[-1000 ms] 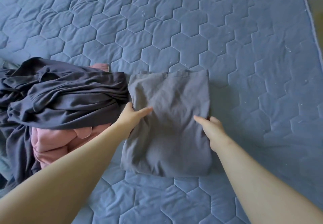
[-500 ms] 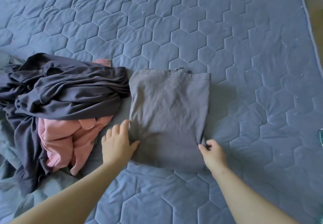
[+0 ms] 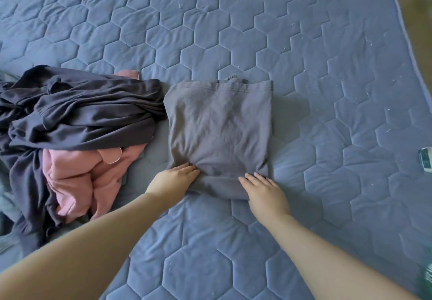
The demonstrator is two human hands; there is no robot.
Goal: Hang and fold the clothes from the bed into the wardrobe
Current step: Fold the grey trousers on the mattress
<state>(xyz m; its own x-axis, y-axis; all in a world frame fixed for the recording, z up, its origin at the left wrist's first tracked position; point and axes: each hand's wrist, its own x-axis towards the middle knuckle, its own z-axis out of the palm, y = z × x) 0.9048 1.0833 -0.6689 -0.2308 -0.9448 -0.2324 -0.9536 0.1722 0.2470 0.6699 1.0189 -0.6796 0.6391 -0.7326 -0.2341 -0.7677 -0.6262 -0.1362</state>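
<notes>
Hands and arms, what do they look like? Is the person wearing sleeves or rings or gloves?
No sleeves show on the left arm or right arm as far as the picture reaches. The left hand and right hand wear no gloves, and no ring, watch or bracelet shows.

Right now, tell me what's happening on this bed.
A person is folding a grey garment on the blue quilted bed. Their left hand and right hand both rest flat on its near edge, fingers straight. A heap of dark clothes and a pink garment lies unfolded to its left.
</notes>
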